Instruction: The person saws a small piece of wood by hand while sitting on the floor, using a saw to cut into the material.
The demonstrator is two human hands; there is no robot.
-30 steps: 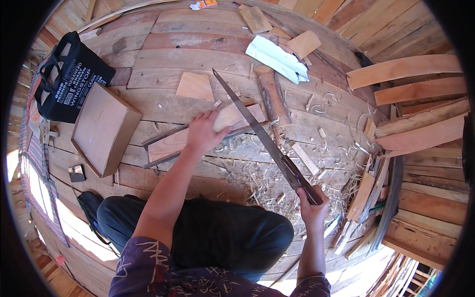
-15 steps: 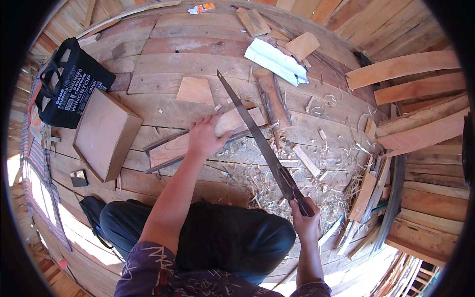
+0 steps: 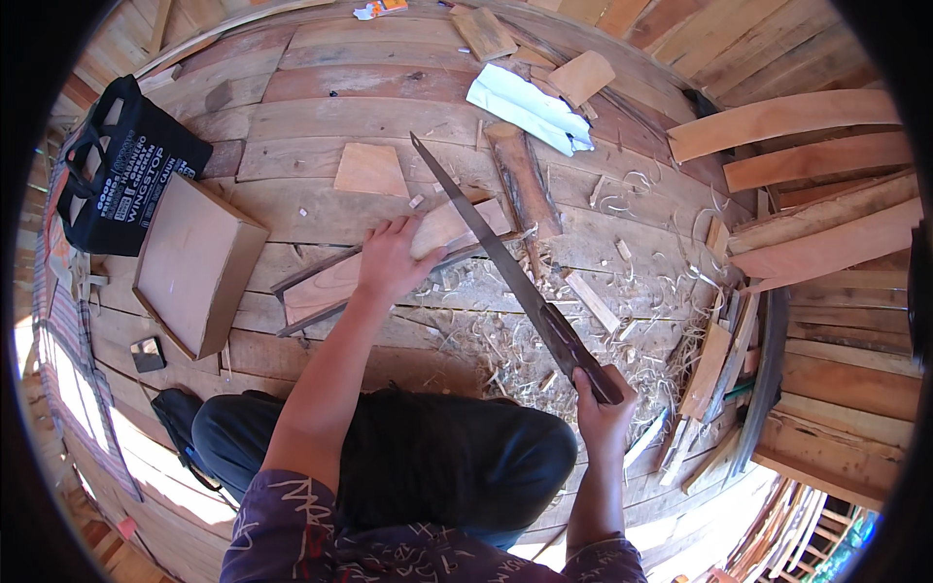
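My right hand (image 3: 604,400) is wrapped round the dark brown handle of a long, tapering handsaw (image 3: 520,277). Its blade points up and left, passing over the right end of a wooden board (image 3: 326,289) with dark edges. Across the middle of that board lies my left hand (image 3: 391,255), fingers over the far edge and thumb toward the near side, gripping it. Beside the thumb, a paler wooden piece (image 3: 442,231) seems to sit on the board. Whether the blade touches the wood cannot be made out.
Wood shavings (image 3: 505,360) litter the plank floor. A bark-edged wood piece (image 3: 525,180) and a pale blue sheet (image 3: 530,107) lie beyond. An open box (image 3: 199,262) and a black bag (image 3: 146,165) stand left; boards (image 3: 787,126) line the right.
The whole view has shifted slightly, moving the scene up and left in the picture. Both hands keep their holds, and the saw stays across the board in nearly the same pose.
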